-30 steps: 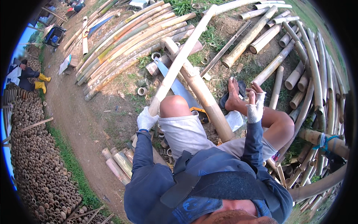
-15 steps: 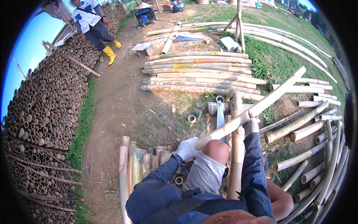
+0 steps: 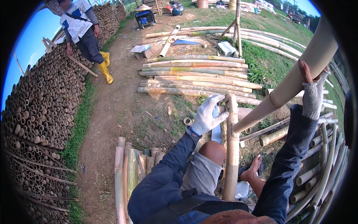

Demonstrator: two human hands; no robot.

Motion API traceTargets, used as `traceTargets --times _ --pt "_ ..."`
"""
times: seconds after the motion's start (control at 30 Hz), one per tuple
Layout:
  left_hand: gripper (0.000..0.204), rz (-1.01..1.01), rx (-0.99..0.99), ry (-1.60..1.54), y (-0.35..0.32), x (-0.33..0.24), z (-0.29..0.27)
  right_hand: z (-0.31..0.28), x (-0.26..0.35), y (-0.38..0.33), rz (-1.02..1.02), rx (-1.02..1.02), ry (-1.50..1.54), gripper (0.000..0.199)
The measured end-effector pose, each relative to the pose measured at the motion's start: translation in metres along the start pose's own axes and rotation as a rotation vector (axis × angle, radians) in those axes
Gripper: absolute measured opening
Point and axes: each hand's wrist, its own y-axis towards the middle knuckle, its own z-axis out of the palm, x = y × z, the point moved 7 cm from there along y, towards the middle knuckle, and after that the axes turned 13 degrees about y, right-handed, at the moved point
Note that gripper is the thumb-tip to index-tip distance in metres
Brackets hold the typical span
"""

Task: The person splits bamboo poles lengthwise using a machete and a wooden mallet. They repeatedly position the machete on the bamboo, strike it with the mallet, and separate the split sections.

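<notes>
My right hand point(image 3: 313, 93), in a pale knit glove with a bare thumb showing, is closed round a pale bamboo pole point(image 3: 287, 89). The pole slants up to the right, its lower end beside a thick bamboo post point(image 3: 232, 156) in front of me. My left hand point(image 3: 209, 116), also gloved, is empty, its thumb and fingers apart, just left of the post's top. Below it shows the blue-grey blade of a handsaw point(image 3: 216, 133); the left hand partly covers it, and I cannot tell whether they touch.
Cut bamboo lengths point(image 3: 197, 71) lie in rows ahead, with more poles point(image 3: 324, 179) at the right. Short upright pieces point(image 3: 132, 168) stand at my left. A large bamboo stack point(image 3: 41, 112) lines the dirt path, where a person in yellow boots point(image 3: 104, 71) walks.
My left hand has let go of the pole and moved up toward the post's top. My right hand has carried the pole right and upward. The person in yellow boots has come nearer.
</notes>
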Motion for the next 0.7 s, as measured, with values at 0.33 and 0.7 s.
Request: traceTargets --times 0.33,0.7 --pt "0.091 -0.048 -0.559 -0.645 0.026 0.033 -0.206 0.010 -0.106 -0.049 -0.455 0.378 -0.502 0.062" --pt "0.040 -0.691 -0.757 -0.665 -0.143 0.179 -0.215 -0.012 -0.322 -0.193 -0.208 0.838 -0.760 0.066"
